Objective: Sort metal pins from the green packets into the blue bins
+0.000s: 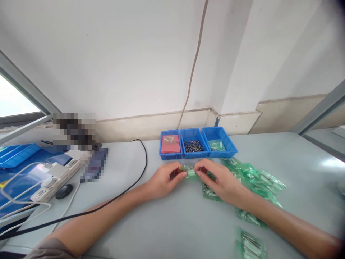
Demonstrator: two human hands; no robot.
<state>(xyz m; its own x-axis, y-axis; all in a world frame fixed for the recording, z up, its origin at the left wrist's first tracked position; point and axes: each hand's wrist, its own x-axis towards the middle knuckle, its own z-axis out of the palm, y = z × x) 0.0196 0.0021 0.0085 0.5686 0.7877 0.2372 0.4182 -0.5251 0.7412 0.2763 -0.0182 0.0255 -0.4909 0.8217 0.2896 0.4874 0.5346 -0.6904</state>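
My left hand (pixel 165 178) and my right hand (pixel 217 178) meet near the middle of the grey table (pixel 161 223), each pinching one end of a small green plastic bag (pixel 191 172) that holds small metal parts. Both hands have their fingers closed on it. More green bags (pixel 256 180) lie spread under and to the right of my right hand. Just behind my hands stand three blue trays: the left tray (pixel 170 145) holds a pink sheet, the middle tray (pixel 193 145) holds dark metal pins, the right tray (pixel 221 144) holds green bags.
A black cable (pixel 134 183) runs across the table at the left. A white power strip (pixel 58 176) with plugs lies at the far left, beside a blue bin (pixel 16 154). A wall rises behind the trays. One green bag (pixel 250 246) lies near the front edge.
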